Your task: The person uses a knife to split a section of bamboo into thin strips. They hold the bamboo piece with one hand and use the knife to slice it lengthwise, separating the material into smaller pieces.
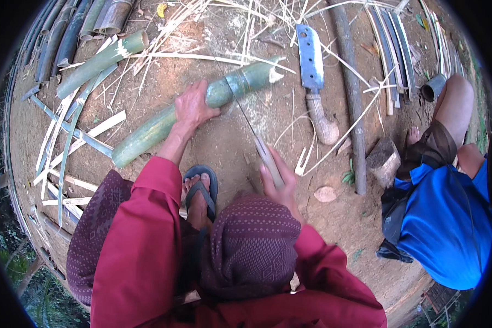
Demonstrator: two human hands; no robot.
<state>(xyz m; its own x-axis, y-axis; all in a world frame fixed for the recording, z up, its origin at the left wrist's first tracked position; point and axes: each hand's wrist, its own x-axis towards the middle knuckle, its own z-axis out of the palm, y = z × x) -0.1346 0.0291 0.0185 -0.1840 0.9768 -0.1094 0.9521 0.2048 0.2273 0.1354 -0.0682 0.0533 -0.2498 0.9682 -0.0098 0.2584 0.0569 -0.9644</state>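
A thick green bamboo pole (153, 130) lies slanting on the dirt in front of me. My left hand (193, 106) is wrapped over it just left of a node, pressing from above. My right hand (280, 183) grips the handle of a handsaw (269, 165). Its narrow blade, seen nearly edge-on, crosses the bamboo at the node, right of my left hand. Whether the blade has cut into the wall cannot be made out. The pole's far right end is jagged and pale.
A broad-bladed knife (310, 60) with holes and a wooden handle lies to the right, beside a long dark pole (349, 71). A shorter bamboo piece (101, 64) and split strips (76, 134) lie left. Another person in blue (445, 218) sits at right, near a wood block (384, 162).
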